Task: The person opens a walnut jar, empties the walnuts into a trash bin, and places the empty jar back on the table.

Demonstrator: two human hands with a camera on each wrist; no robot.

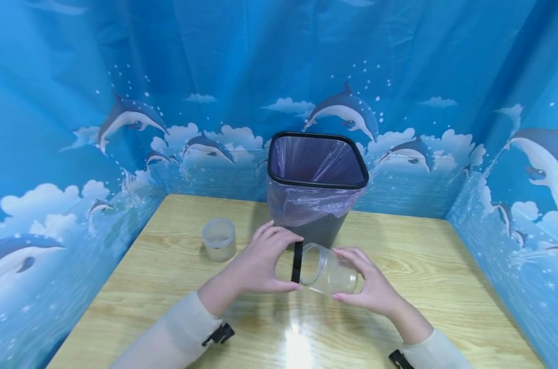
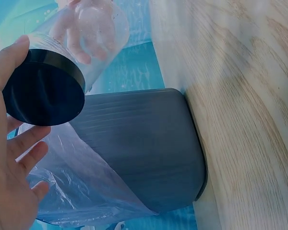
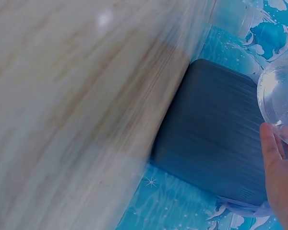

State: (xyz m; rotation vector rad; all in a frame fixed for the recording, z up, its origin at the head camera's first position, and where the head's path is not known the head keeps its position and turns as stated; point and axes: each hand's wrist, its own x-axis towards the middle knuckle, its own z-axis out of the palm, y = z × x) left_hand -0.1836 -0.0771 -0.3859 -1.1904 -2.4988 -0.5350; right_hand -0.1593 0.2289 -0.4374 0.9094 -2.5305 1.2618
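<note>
A clear plastic jar (image 1: 334,274) lies on its side in the air, its mouth toward the left. My right hand (image 1: 368,282) grips it round the base end, thumb and fingers on opposite sides. My left hand (image 1: 265,261) pinches a black round lid (image 1: 297,262) by its edge, right at the jar's mouth. In the left wrist view the lid (image 2: 45,86) shows its flat top, with the jar (image 2: 93,38) behind it. The right wrist view catches only the jar's base (image 3: 281,96) and part of the right hand (image 3: 283,177).
Behind the hands stands a grey trash bin (image 1: 313,230) with a black rim and a purple liner (image 1: 315,197). A frosted, open-topped container (image 1: 220,241) is on the wooden table (image 1: 168,277), left of the left hand. A blue dolphin-print curtain (image 1: 242,66) encloses the table.
</note>
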